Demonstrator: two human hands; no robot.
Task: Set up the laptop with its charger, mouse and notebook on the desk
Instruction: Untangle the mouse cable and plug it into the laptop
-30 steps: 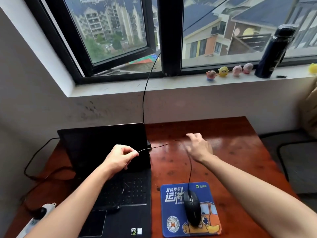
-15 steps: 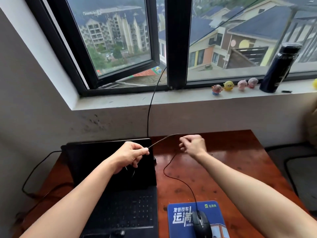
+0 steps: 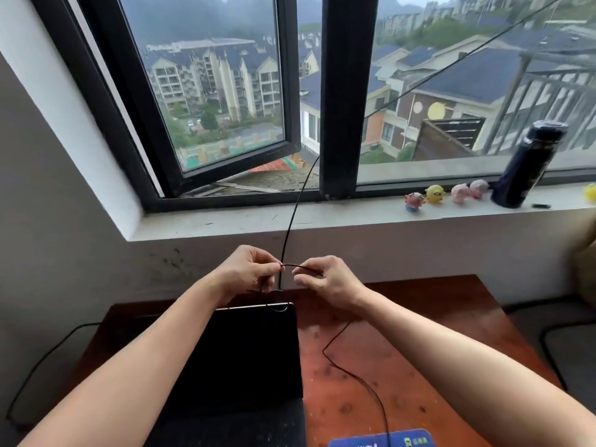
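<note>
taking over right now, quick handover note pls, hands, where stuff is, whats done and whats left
left hand: pinches the thin mouse cable above the laptop's top edge.
right hand: pinches the same cable, close beside the left.
laptop: open on the desk, screen dark.
mouse pad: on the desk right of the laptop; the cable runs down towards it. Mouse out of view.
Done: laptop and pad placed.
Left: lay the cable down tidily. Charger hookup cannot be judged; no notebook in view.
</note>
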